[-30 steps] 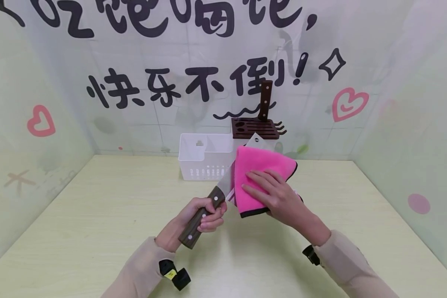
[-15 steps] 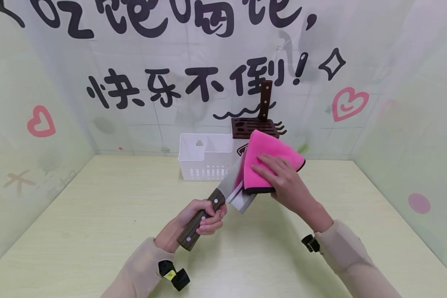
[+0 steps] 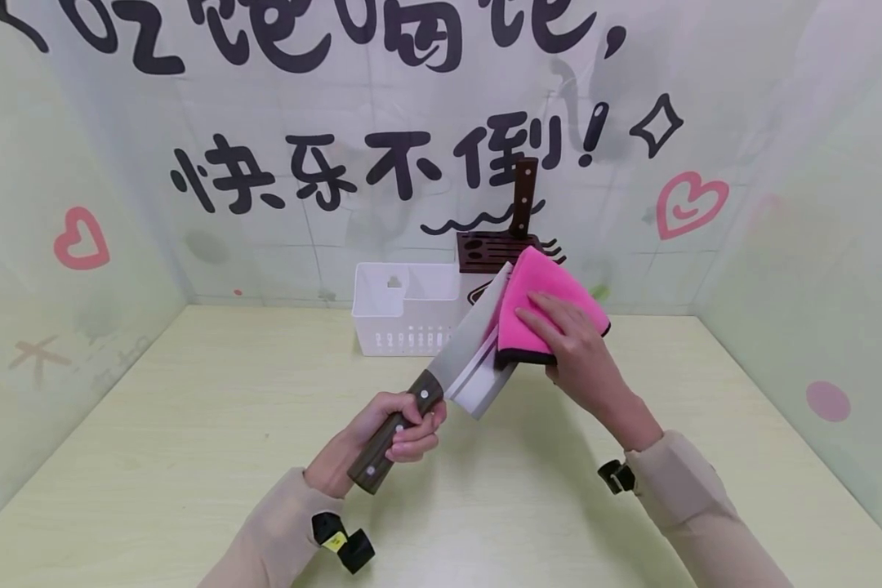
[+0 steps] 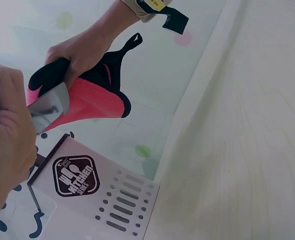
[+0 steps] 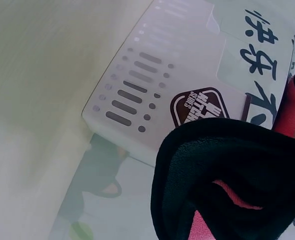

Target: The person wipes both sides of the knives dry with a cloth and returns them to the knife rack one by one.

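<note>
In the head view my left hand point(image 3: 371, 425) grips the dark wooden handle of a kitchen cleaver point(image 3: 473, 335), whose broad blade slants up and to the right. My right hand point(image 3: 577, 349) holds a pink cloth point(image 3: 540, 298) with black edging over the far right part of the blade, fingers spread on top. From the left wrist, the right hand point(image 4: 82, 52) pinches the cloth point(image 4: 95, 100) around the blade point(image 4: 52, 107), thumb beneath. The cloth's black underside point(image 5: 212, 150) fills the lower right of the right wrist view. The blade's far upper corner is hidden under the cloth.
Behind the hands, a white perforated basket point(image 3: 378, 331) stands against the back wall, joined to a holder with a brown slotted top point(image 3: 479, 253). A brown-handled utensil point(image 3: 523, 200) sticks up from it, and small hooks are at its right side. Walls enclose the pale table point(image 3: 228, 408).
The cloth and right hand have slid up and right along the blade, baring more of its lower and left part. The left hand and cleaver have stayed nearly still.
</note>
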The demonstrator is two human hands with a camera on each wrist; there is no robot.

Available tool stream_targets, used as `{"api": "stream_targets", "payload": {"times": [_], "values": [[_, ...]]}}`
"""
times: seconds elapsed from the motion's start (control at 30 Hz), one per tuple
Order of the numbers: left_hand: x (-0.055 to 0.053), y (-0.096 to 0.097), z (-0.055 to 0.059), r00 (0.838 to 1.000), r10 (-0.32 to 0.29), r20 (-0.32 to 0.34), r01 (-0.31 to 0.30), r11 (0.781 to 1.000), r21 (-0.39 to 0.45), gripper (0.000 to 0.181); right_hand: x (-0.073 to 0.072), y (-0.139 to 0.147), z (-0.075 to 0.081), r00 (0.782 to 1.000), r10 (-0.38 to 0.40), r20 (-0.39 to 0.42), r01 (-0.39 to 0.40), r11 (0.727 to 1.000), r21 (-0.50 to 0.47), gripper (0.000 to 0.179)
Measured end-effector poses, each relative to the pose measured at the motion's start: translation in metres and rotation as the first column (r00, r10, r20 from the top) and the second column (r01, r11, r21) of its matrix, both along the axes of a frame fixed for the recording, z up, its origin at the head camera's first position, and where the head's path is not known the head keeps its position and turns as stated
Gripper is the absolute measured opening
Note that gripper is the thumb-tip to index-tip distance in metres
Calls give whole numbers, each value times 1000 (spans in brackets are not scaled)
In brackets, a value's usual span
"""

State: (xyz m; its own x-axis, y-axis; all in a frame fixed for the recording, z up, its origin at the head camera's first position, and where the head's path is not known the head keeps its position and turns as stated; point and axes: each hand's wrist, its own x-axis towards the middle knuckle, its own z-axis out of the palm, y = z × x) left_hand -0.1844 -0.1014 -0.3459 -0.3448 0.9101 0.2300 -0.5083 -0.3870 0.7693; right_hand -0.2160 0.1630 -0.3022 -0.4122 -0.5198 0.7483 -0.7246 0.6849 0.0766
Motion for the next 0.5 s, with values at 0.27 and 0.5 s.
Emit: {"api": "stream_targets", "payload": {"times": [0.27,0.5], "values": [[1,-1,0,1000,7,2,-7,1000,6,23,0,4,-5,1000,-12,1,12,1000,-17,70],[1,-4,-2,1000,6,4,-6,1000,9,23,1,6,-8,1000,-19,4,20,1000,-17,69]]}}
